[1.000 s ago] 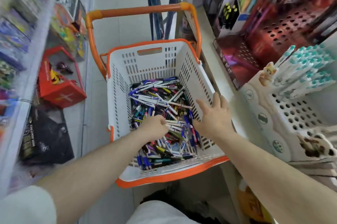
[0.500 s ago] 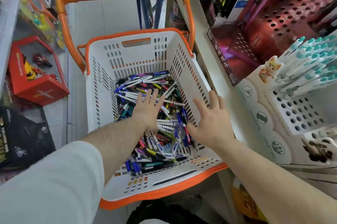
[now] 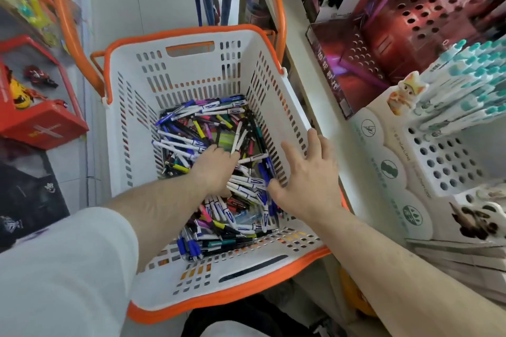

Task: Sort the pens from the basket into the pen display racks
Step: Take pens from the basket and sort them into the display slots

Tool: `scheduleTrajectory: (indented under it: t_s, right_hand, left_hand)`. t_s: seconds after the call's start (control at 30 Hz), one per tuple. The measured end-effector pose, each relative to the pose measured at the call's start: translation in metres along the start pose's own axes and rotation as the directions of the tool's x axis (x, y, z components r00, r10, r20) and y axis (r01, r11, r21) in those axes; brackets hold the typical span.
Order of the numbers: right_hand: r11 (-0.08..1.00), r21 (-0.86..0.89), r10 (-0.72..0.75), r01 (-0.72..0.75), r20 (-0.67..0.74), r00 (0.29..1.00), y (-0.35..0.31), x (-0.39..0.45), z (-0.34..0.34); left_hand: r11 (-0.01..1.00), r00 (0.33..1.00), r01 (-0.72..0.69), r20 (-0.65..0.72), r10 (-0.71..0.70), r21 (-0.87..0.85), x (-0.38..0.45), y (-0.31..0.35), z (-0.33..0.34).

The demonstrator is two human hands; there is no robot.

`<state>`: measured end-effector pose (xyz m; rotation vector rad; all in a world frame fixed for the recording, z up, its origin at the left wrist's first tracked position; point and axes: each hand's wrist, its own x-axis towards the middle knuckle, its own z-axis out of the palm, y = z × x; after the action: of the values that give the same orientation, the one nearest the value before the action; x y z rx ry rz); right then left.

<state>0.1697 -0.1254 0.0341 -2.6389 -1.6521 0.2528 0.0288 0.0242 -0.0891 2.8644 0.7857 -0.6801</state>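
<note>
Glossy slotted plastic basket (image 3: 262,84); smooth plastic pens (image 3: 191,142); perforated plastic rack (image 3: 449,155).

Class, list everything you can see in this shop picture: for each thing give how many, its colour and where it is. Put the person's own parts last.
basket: one, white with orange rim and handle, centre, on the floor
pens: a loose heap, too many to count, mostly white and blue, some pink, yellow, green and black, on the basket's bottom
white rack: one, white, many round holes, right; its upper rows filled
teal-capped pens: many, white and teal, standing in the white rack
cat figure: one, orange and white, on the white rack's front edge
red rack: one, dark red with holes, upper right
red box: one, left, holding toys
left hand: one, reaching into the pens
right hand: one, fingers spread, above the basket's right side
</note>
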Motion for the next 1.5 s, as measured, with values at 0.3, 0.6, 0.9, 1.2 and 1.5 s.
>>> scheduleTrajectory:
  t_s: [0.3,0.6,0.9,1.2,1.5]
  right_hand:
    - [1.000,0.000,0.009,-0.009,0.005,1.000,0.000,0.000,0.001]
    - [0.994,0.102,0.034,-0.036,0.021,0.999,0.000,-0.002,-0.003]
    - [0.991,0.134,0.021,-0.024,0.026,0.999,0.000,-0.002,-0.006]
    - [0.994,0.104,0.031,-0.034,0.032,0.999,-0.001,-0.002,-0.011]
    - [0.995,0.100,0.017,-0.025,0.078,0.997,0.001,-0.002,-0.016]
  left_hand:
    - [0.906,0.963,0.190,0.250,-0.098,-0.379,0.001,-0.006,-0.021]
    - [0.739,0.901,0.425,0.168,-0.400,-0.522,0.037,0.039,-0.016]
    - [0.982,0.981,-0.188,0.061,0.186,0.014,0.005,0.022,-0.015]
    - [0.994,0.970,-0.081,0.234,0.060,0.080,-0.019,0.061,-0.003]
    - [0.999,0.973,-0.040,0.231,0.033,0.027,-0.016,0.052,0.005]
